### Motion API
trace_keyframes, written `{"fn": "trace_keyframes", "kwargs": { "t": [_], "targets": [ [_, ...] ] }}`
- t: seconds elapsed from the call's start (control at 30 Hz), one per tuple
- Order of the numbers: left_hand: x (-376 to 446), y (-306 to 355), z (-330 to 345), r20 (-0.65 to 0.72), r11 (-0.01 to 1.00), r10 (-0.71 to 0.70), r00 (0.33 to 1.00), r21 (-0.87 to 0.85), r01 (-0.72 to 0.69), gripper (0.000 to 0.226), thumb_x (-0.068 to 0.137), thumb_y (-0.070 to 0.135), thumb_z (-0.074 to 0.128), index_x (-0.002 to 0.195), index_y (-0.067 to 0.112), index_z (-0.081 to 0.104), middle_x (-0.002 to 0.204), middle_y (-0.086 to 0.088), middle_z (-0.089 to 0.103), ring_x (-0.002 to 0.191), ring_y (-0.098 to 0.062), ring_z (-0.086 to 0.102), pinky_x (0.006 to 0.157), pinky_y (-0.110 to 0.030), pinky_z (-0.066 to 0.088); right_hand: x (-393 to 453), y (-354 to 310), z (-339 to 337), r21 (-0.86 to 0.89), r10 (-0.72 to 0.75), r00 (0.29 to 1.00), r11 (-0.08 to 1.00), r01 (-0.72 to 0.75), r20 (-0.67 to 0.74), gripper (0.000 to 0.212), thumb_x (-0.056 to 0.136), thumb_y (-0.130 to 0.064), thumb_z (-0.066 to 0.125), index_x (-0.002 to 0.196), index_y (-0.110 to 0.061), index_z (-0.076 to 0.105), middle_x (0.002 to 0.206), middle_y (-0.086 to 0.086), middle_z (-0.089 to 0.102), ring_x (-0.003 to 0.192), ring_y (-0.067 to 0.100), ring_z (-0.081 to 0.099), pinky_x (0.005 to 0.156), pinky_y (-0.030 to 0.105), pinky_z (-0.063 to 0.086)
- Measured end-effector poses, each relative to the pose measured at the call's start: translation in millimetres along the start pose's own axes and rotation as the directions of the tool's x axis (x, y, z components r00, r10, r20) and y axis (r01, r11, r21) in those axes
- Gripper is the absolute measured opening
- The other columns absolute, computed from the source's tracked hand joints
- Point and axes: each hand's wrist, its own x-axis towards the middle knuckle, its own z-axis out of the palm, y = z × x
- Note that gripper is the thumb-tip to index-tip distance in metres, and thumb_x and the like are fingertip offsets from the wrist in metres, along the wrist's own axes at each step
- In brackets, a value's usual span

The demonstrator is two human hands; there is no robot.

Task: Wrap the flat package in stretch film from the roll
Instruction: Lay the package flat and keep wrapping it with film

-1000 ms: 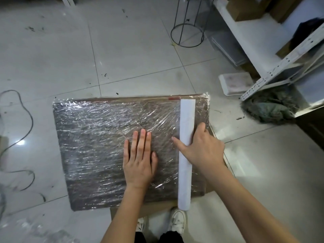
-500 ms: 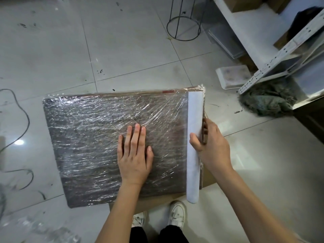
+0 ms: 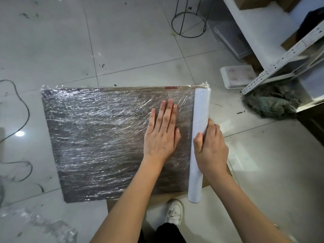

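One flat package (image 3: pixel 105 142) on the tiled floor (image 3: pixel 122 41), broad and dark, already skinned in crinkled, glossy stretch film. Likely stiff like board and awkward for its span, not its weight; slick under the film, so best steadied with a flat palm or gripped at an edge, never pinched mid-face. Beneath its near right corner, a bit of brown cardboard (image 3: pixel 157 196). Along its right edge, running near to far, the white film roll (image 3: pixel 199 137), touching the package, with film stretched from it over the top face. Probably light, round and prone to rolling; best held around the middle for even tension. Film itself thin, clingy, easily torn or bunched if pulled askew. Right hand (image 3: pixel 210 148) wrapped around the roll's middle, thumb on the package side, fingers curled behind. Left hand (image 3: pixel 162 132) just beside it, pressed flat on the wrapped face, fingers straight and close together, gripping nothing.
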Motion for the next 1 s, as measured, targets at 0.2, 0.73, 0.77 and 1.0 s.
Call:
{"fn": "trace_keyframes", "kwargs": {
  "t": [0.2,0.73,0.77,1.0],
  "targets": [
    [9,0,-7,0.057,0.997,-0.039,0.998,-0.068,0.043,0.060,0.098,0.034,0.026,0.148,0.002,0.014,0.157,-0.014,0.017,0.147,-0.021,0.001,0.121,-0.039,-0.002,4,-11,-1,-0.064,0.082,0.995,0.995,-0.078,0.058,0.071,0.086,-0.056,0.038,0.135,-0.005,0.037,0.123,0.014,0.048,0.107,0.030,0.050,0.071,0.039,0.045],
    [66,7,-17,-0.003,0.880,-0.071,0.997,-0.471,0.061,0.056,0.095,0.032,0.033,0.144,0.006,0.037,0.152,-0.004,0.033,0.144,-0.018,0.022,0.120,-0.034,0.007,21,9,-3,0.117,-0.013,0.999,0.993,0.008,0.038,0.067,0.083,-0.049,0.030,0.121,0.002,0.050,0.103,0.013,0.057,0.090,0.031,0.058,0.065,0.026,0.034],
    [66,6,-26,0.009,0.775,-0.177,0.984,-0.615,0.145,0.054,0.095,0.030,0.034,0.144,0.006,0.037,0.152,0.000,0.031,0.145,-0.016,0.021,0.120,-0.033,0.008,21,8,-3,0.124,-0.014,0.999,0.992,0.010,0.036,0.068,0.082,-0.049,0.027,0.120,0.003,0.050,0.102,0.013,0.057,0.089,0.031,0.058,0.065,0.026,0.033],
    [-18,12,-22,0.006,0.990,-0.102,0.995,-0.097,0.102,0.064,0.099,0.034,0.029,0.151,0.008,0.004,0.160,-0.006,-0.003,0.147,-0.020,-0.001,0.120,-0.043,0.001,23,11,-4,0.141,-0.022,0.999,0.990,0.016,0.040,0.067,0.084,-0.047,0.021,0.116,0.003,0.051,0.099,0.014,0.055,0.083,0.026,0.054,0.064,0.026,0.031]
  ]
}}
